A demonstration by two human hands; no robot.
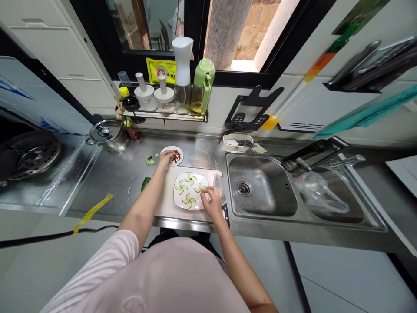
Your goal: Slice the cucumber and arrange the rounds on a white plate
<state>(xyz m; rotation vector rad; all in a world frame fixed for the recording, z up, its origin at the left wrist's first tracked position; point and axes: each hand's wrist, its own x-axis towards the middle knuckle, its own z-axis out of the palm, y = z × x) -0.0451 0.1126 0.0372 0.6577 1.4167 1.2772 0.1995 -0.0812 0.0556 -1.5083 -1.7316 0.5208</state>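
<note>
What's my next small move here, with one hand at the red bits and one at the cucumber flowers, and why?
I'd probably lift one red bit with your left hand and set it in the middle of the bottom flower: the top flower seems to have a red centre, the bottom one shows none, and that hand is right at the bits.

The board lies at the bench's front edge, left of the sink. On it sits the plate, bearing four slice clusters: near its back, front, left and right edges. Behind the board's back left corner stands the dish, with bits in it. Loose slices lie left of the dish; the cucumber lies before them. The pot stands near the bench's back edge, well left of the dish. A box sits behind the sink's back left corner.
</note>
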